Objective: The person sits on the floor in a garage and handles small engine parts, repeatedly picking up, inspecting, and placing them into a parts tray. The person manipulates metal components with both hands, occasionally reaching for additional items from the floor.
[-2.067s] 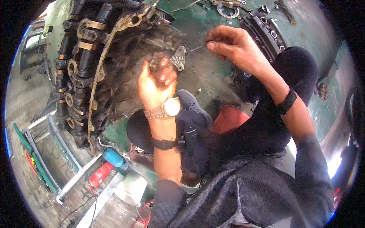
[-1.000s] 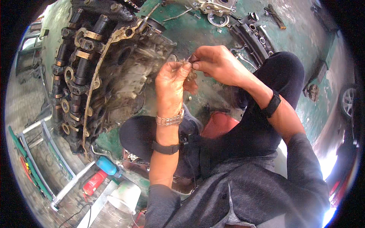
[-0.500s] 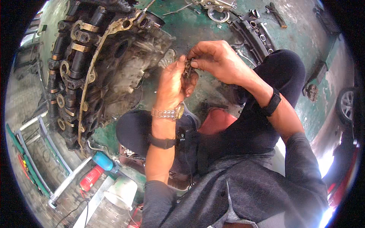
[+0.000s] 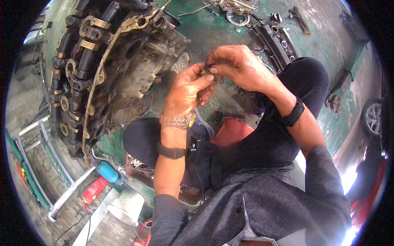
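Observation:
My left hand and my right hand meet in front of me, both closed around a small, grimy metal part. My left thumb and fingers pinch it from the left, and my right thumb and index finger press on it from the right. Fingers cover much of the part, so its exact kind does not show. Left of my hands stands a large, oily engine with its camshafts exposed along the side.
A black engine cover and a metal casting lie on the green floor ahead. Something red sits between my legs. At lower left are a red cylinder, a blue bottle, a white bucket and a metal frame.
My fingers have shifted on the small part, with my left thumb now lying across it and the part turned. My left wrist has moved slightly left.

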Demonstrator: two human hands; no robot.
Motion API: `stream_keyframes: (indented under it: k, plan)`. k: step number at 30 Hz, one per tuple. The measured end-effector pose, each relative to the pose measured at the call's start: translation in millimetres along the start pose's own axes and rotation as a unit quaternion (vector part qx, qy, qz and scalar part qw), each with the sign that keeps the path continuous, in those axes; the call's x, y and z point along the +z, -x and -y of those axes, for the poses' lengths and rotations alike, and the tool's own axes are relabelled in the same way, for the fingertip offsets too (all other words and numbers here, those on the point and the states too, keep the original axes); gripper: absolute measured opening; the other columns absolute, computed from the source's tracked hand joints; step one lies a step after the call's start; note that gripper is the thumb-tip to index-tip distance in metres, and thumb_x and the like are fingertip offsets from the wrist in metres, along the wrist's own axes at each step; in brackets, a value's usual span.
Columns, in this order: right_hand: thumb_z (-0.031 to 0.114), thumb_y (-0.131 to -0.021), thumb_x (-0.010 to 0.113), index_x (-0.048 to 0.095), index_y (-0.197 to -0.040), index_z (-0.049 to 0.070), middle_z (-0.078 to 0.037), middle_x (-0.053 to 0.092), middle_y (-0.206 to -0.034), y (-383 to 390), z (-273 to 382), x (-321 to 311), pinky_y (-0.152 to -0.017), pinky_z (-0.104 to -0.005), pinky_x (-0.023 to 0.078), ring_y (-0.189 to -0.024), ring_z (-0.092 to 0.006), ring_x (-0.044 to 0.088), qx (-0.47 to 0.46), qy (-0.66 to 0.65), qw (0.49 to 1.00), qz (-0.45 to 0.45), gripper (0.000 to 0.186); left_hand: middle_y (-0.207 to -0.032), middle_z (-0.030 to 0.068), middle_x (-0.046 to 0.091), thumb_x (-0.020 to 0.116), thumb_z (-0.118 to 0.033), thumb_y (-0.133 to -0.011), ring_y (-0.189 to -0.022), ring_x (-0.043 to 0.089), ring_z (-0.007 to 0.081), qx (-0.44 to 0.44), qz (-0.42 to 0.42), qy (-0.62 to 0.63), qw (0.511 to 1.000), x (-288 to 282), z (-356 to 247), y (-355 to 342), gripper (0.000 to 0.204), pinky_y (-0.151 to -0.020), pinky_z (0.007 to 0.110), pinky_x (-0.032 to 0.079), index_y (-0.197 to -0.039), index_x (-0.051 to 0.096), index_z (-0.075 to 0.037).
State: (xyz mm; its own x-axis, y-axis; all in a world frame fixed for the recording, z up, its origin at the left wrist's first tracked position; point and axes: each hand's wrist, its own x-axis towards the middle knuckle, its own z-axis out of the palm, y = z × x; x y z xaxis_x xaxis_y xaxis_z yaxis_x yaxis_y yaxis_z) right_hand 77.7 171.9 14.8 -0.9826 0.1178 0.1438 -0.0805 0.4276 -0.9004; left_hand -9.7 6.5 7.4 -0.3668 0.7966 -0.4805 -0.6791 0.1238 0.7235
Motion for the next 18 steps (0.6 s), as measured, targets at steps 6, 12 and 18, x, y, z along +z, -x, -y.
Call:
stream_keyframes:
  k: [6,12,18]
  plan:
    - [0.014,-0.080,0.063,0.060,-0.089,-0.001,-0.020,0.062,-0.078,0.8,-1.2,1.1,-0.065,-0.0408,0.048,-0.075,-0.0374,0.061,-0.006,0.045,0.999,0.016,0.018,-0.069,0.0021,0.060,0.057,-0.012,-0.090,-0.049,0.052,0.0078,0.001,0.003,-0.139,0.990,-2.5,0.7,0.0,0.011,-0.043,0.021,0.039,-0.098,0.056,-0.005]
    - [0.015,-0.082,0.060,0.058,-0.089,-0.002,-0.021,0.060,-0.076,-0.6,-1.5,2.9,-0.063,-0.0414,0.047,-0.074,-0.0385,0.061,0.011,0.072,0.997,0.021,0.019,-0.068,0.0006,0.058,0.057,-0.012,-0.090,-0.050,0.050,0.0077,0.006,0.004,-0.184,0.983,-3.3,-0.6,-1.1,0.013,-0.045,0.021,0.039,-0.101,0.057,-0.004]
    - [0.027,-0.086,0.057,0.060,-0.080,-0.004,-0.025,0.054,-0.067,-0.3,1.3,4.5,-0.059,-0.0431,0.044,-0.063,-0.0386,0.056,0.102,0.165,0.980,0.032,0.032,-0.071,-0.0008,0.056,0.055,-0.005,-0.088,-0.059,0.048,0.0051,0.073,0.000,-0.266,0.961,1.8,6.7,-4.0,0.009,-0.052,0.022,0.041,-0.095,0.056,-0.001]
